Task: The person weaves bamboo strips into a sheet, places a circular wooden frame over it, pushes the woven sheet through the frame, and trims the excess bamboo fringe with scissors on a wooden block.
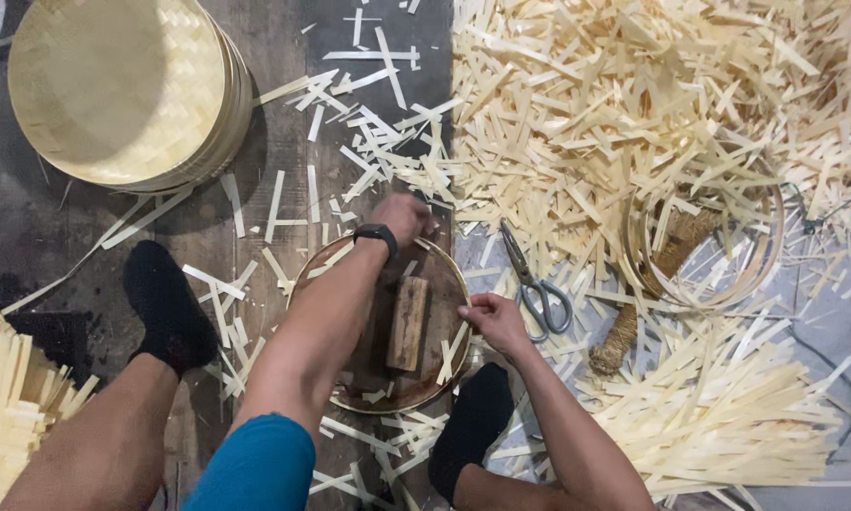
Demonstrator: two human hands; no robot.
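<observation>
A round brown wooden disc ringed by a thin bamboo hoop lies on the floor between my feet in black socks. A small wooden block rests on the disc, with a few bamboo scraps beside it. My left hand, a black watch on its wrist, is closed on the far rim of the hoop. On the right side of the rim, the fingers of my right hand are pinched on the hoop. Grey-handled scissors lie just right of that hand.
A stack of woven bamboo lids sits at the top left. A large heap of cut bamboo strips covers the upper right, with loose hoops and a rope-wrapped stick below. Strip bundles lie at the lower right and lower left.
</observation>
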